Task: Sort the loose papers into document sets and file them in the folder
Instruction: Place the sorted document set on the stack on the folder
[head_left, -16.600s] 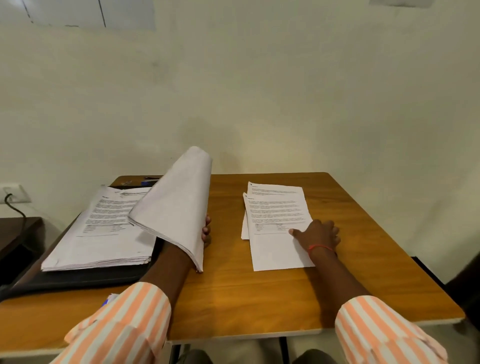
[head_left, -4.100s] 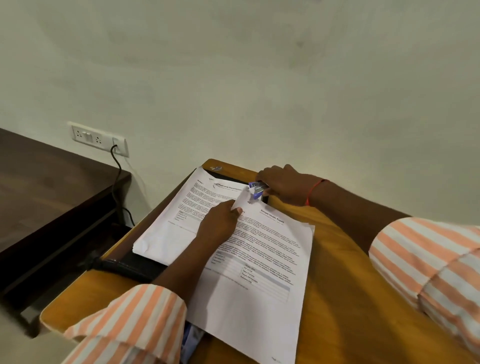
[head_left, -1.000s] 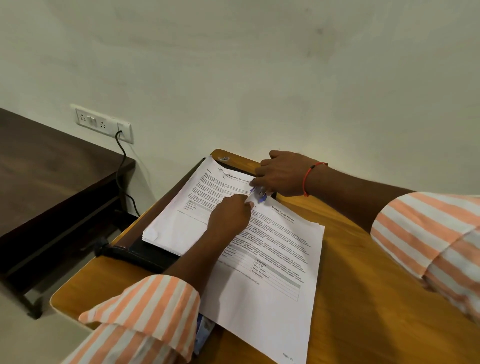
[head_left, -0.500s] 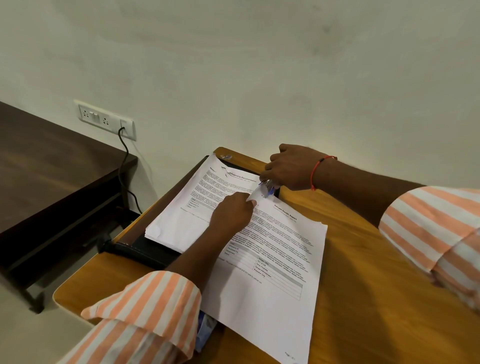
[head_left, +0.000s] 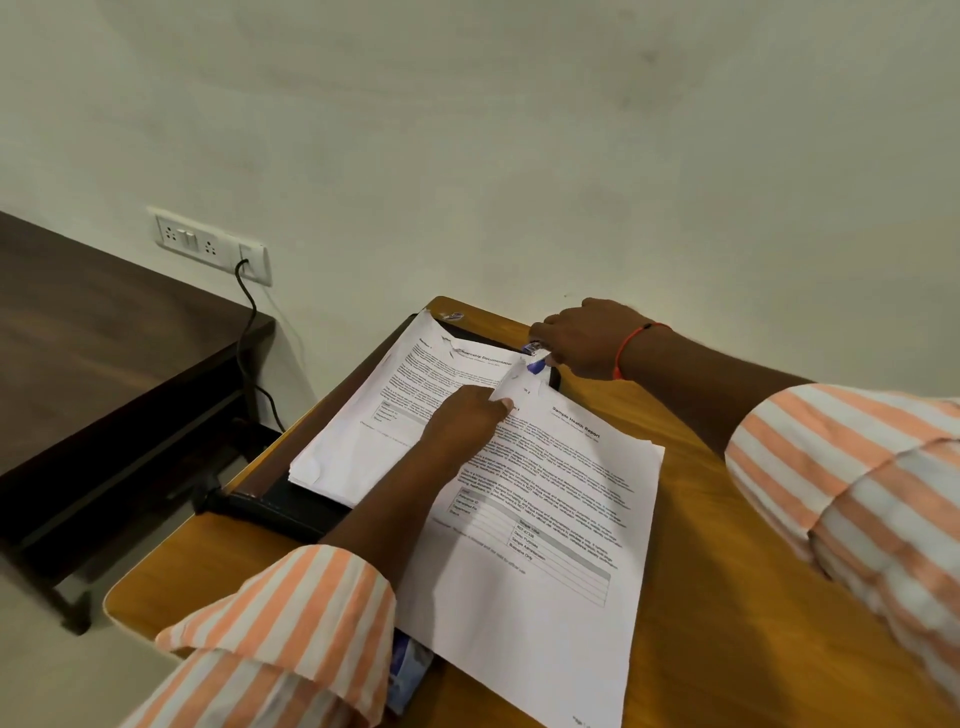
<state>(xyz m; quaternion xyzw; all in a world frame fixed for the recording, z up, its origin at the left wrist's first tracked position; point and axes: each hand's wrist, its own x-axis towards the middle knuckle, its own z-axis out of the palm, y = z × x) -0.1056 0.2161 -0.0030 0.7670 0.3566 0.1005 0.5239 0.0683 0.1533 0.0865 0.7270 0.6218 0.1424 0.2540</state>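
A set of printed sheets headed "Sample Health Report" (head_left: 561, 519) lies across the wooden table (head_left: 727, 597). My left hand (head_left: 467, 415) pinches its lifted top-left corner. My right hand (head_left: 582, 335) grips a small blue stapler (head_left: 536, 358) just beyond that corner, near the table's far edge. A thicker pile of papers (head_left: 410, 405) rests on the open black folder (head_left: 275, 506) at the left. The stapler's body is mostly hidden under my fingers.
A dark wooden desk (head_left: 104, 374) stands to the left, below a wall socket plate (head_left: 208, 244) with a black cable plugged in. A blue and white packet (head_left: 408, 670) pokes out under my left sleeve. The wall runs close behind the table.
My right hand has drawn the stapler slightly away from the paper corner toward the far edge. My left hand keeps its pinch on the corner.
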